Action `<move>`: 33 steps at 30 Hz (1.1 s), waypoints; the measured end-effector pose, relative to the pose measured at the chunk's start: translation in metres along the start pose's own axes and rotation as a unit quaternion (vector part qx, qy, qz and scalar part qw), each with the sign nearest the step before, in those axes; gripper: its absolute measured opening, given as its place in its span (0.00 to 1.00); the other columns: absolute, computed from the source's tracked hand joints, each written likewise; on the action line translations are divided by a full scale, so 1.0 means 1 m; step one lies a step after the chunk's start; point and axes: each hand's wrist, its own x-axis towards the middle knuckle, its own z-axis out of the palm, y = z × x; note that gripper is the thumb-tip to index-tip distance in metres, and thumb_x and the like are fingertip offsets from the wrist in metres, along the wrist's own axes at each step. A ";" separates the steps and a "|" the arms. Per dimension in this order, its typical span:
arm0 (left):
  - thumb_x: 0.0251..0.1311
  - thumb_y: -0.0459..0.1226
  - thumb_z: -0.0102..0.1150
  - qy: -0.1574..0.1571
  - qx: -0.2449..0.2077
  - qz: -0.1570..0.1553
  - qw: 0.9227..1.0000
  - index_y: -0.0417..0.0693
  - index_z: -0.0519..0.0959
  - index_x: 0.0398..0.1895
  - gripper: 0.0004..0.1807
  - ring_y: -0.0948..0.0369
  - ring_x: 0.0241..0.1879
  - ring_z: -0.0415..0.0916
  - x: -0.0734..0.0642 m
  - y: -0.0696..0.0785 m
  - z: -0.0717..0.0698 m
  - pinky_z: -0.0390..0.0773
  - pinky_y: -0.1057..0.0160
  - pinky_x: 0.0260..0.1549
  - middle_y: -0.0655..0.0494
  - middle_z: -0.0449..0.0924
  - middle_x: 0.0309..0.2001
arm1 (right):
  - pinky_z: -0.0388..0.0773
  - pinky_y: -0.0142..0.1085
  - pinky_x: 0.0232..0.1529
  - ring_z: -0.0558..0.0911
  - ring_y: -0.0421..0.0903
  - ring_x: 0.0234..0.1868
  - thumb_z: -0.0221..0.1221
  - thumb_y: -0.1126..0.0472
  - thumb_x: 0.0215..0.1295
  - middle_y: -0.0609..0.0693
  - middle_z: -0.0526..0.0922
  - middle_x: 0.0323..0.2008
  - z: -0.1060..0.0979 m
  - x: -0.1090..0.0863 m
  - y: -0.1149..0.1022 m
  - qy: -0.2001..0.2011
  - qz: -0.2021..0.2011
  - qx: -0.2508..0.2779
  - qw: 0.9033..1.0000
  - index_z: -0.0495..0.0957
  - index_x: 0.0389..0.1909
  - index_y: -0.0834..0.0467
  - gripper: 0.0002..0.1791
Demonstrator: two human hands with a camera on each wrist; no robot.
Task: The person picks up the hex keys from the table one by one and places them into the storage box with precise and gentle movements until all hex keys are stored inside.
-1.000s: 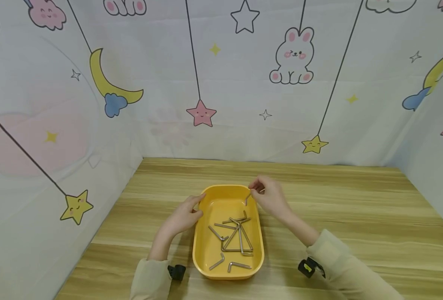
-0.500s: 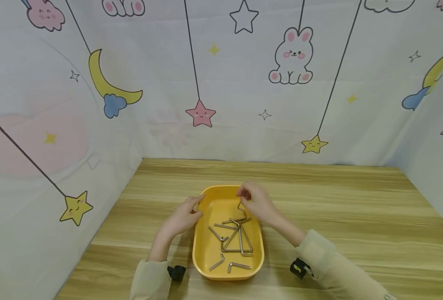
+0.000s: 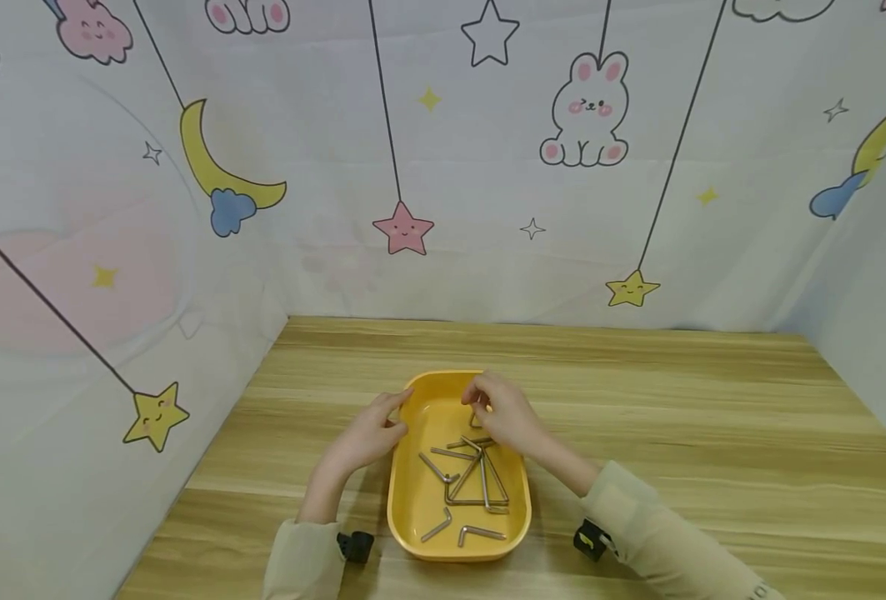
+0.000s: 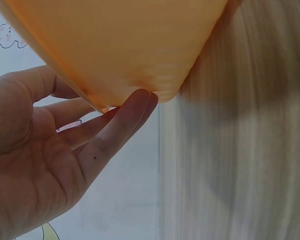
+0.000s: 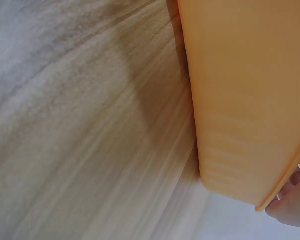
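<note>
A yellow plastic tray (image 3: 417, 525) stands on the table, with several L-shaped metal hex keys lying loose in it. Some overlap in a pile (image 3: 480, 475); a separate one (image 3: 482, 533) lies near the front wall. My left hand (image 3: 371, 429) holds the tray's rim at its far left, and in the left wrist view its fingers (image 4: 135, 110) lie against the outer wall. Inside the far right part of the tray, my right hand (image 3: 504, 412) pinches a hex key (image 3: 474, 420), mostly hidden by the fingers. Only part of the right hand shows in the right wrist view.
The tray rests on a wood-grain table (image 3: 675, 417). White cloth (image 3: 473, 275) printed with stars, moons and rabbits walls off the back and both sides. A black wrist camera (image 3: 356, 546) sits below the left sleeve, another (image 3: 591, 539) below the right.
My right hand has moved left and slightly toward me, from the tray's far right rim to over its inside, carrying the hex key. The left hand and the tray stay in place.
</note>
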 end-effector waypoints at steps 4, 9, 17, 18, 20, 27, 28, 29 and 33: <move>0.62 0.30 0.48 0.000 0.002 0.002 1.000 0.42 0.61 0.71 0.31 0.53 0.44 0.80 0.000 0.000 -0.001 0.79 0.63 0.35 0.39 0.67 0.65 | 0.79 0.39 0.39 0.75 0.42 0.35 0.56 0.76 0.58 0.50 0.80 0.34 0.000 0.001 -0.001 0.008 -0.006 0.000 1.000 0.79 0.33 0.62 0.08; 0.62 0.30 0.48 -0.002 -0.001 0.006 1.000 0.42 0.62 0.71 0.31 0.53 0.44 0.80 0.000 0.000 -0.001 0.79 0.63 0.35 0.38 0.67 0.64 | 0.79 0.41 0.40 0.77 0.43 0.36 0.56 0.75 0.58 0.50 0.80 0.35 -0.002 0.001 0.001 0.017 0.005 0.004 1.000 0.79 0.35 0.60 0.09; 0.62 0.29 0.48 -0.004 -0.001 0.006 1.000 0.41 0.61 0.71 0.32 0.52 0.45 0.79 0.001 0.001 -0.001 0.80 0.61 0.37 0.38 0.67 0.64 | 0.78 0.45 0.43 0.77 0.44 0.37 0.56 0.74 0.59 0.52 0.81 0.38 -0.007 0.000 0.003 0.029 0.032 0.029 0.999 0.80 0.37 0.59 0.10; 0.62 0.29 0.48 -0.004 -0.001 0.006 1.000 0.41 0.61 0.71 0.32 0.52 0.45 0.79 0.001 0.001 -0.001 0.80 0.60 0.37 0.38 0.67 0.64 | 0.78 0.45 0.43 0.77 0.44 0.37 0.56 0.73 0.59 0.52 0.81 0.38 -0.008 -0.001 0.004 0.031 0.031 0.029 0.999 0.80 0.37 0.58 0.09; 0.61 0.30 0.48 -0.004 0.002 0.007 1.000 0.40 0.61 0.71 0.32 0.52 0.44 0.79 0.002 0.001 -0.002 0.80 0.60 0.38 0.38 0.67 0.64 | 0.78 0.43 0.43 0.77 0.43 0.38 0.56 0.73 0.60 0.50 0.81 0.38 -0.009 -0.001 0.006 0.038 0.027 0.031 0.998 0.80 0.37 0.58 0.09; 0.63 0.30 0.48 -0.005 0.003 0.008 1.000 0.40 0.61 0.71 0.31 0.52 0.44 0.79 0.003 0.001 -0.001 0.80 0.60 0.38 0.37 0.67 0.63 | 0.77 0.42 0.43 0.76 0.43 0.38 0.57 0.73 0.60 0.51 0.81 0.38 -0.014 -0.008 0.010 0.059 0.034 0.059 0.996 0.79 0.37 0.60 0.08; 0.63 0.30 0.48 -0.004 0.005 0.009 1.000 0.40 0.61 0.71 0.31 0.52 0.44 0.79 0.002 0.001 -0.001 0.80 0.60 0.39 0.38 0.68 0.63 | 0.77 0.41 0.43 0.75 0.43 0.37 0.57 0.73 0.59 0.51 0.81 0.38 -0.015 -0.009 0.010 0.065 0.038 0.062 0.995 0.79 0.37 0.59 0.08; 0.63 0.30 0.47 -0.003 0.008 0.010 1.000 0.40 0.62 0.71 0.30 0.52 0.45 0.79 0.002 0.001 -0.001 0.80 0.59 0.40 0.38 0.68 0.63 | 0.76 0.41 0.42 0.75 0.43 0.37 0.57 0.73 0.59 0.52 0.81 0.37 -0.015 -0.010 0.010 0.071 0.041 0.066 0.994 0.79 0.36 0.59 0.08; 0.65 0.32 0.47 -0.002 0.015 0.013 1.000 0.43 0.62 0.71 0.29 0.49 0.49 0.77 0.001 0.003 -0.003 0.79 0.55 0.45 0.38 0.67 0.63 | 0.75 0.38 0.41 0.75 0.43 0.36 0.58 0.73 0.59 0.52 0.82 0.37 -0.020 -0.015 0.009 0.098 0.047 0.072 0.991 0.80 0.35 0.59 0.08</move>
